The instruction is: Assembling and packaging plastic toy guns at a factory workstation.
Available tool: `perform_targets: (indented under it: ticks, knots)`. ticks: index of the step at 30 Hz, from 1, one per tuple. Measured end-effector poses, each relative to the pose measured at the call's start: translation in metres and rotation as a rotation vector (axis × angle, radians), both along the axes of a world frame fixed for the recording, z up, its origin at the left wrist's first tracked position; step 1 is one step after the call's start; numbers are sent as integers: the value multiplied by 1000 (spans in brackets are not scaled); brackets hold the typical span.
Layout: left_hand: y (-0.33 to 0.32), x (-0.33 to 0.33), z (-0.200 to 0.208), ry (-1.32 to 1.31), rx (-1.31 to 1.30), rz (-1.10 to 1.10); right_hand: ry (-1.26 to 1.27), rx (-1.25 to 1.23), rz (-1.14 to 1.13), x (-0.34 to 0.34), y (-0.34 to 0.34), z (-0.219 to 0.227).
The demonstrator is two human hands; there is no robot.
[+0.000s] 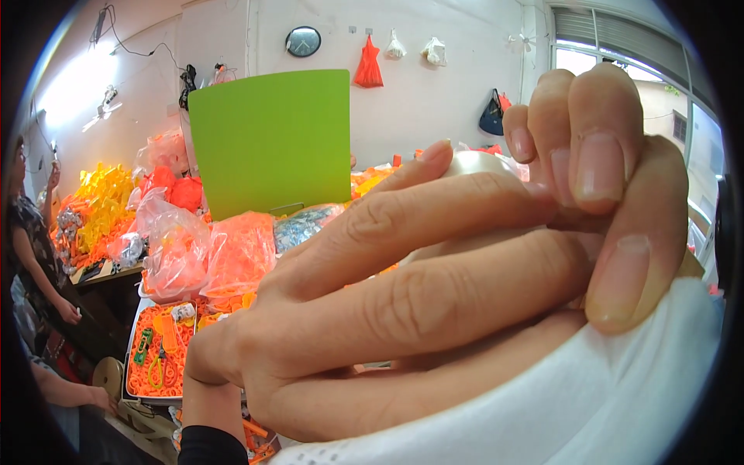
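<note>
Both hands are held close up, their fingertips meeting at the right. My left hand (403, 294) reaches across from the lower left, back toward me, fingers long and slightly bent. Its thumb tip sticks up beside a smooth, pale rounded thing (480, 164), mostly hidden behind the fingers. My right hand (604, 170) has its fingers curled in and its thumb pressed against the left fingertips. Whatever the two hands grip there is covered by the fingers. White cloth (535, 395) stretches below them along the lower right, close to the right thumb.
A green upright panel (271, 143) stands behind a table piled with orange parts. Clear bags of orange pieces (240, 252) and a tray of orange rings (147, 380) are at left. Two other people are at the left edge, one with an arm (70, 391) reaching inward.
</note>
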State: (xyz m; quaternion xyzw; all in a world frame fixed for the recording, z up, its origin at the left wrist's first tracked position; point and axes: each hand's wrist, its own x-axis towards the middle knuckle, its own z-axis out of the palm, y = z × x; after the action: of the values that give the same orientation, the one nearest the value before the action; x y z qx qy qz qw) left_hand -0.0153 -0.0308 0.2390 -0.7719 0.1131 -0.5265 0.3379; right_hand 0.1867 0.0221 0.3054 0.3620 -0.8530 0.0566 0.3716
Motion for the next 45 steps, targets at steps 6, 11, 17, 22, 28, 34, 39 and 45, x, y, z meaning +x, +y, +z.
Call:
perform_targets:
  ticks: [6,11,17,22,28,34,39,45]
  knots:
    - [-7,-10,-33,-5,-144,25,-2,-140,14,-7,16,-34]
    - [24,-7,-70,-26,-424,48,-22,-416,28,-18,33,-110]
    - [20,-37,-149,-195,-1101,179,-19,-791,49,-21,18,-210]
    - [49,-68,-213,-187,-1294,283,-114,-1423,18,-16,-21,-274]
    - [34,-74,-257,-301,-1302,434,-352,-1627,279,-21,-51,-315]
    - [30,-66,-270,-376,-1441,386,-346,-1574,332,-24,-46,-326]
    - [35,-69,-270,-454,-1471,389,-325,-1654,354,-27,-33,-332]
    - [40,-72,-279,-468,-1468,447,-334,-1675,346,-27,-26,-335]
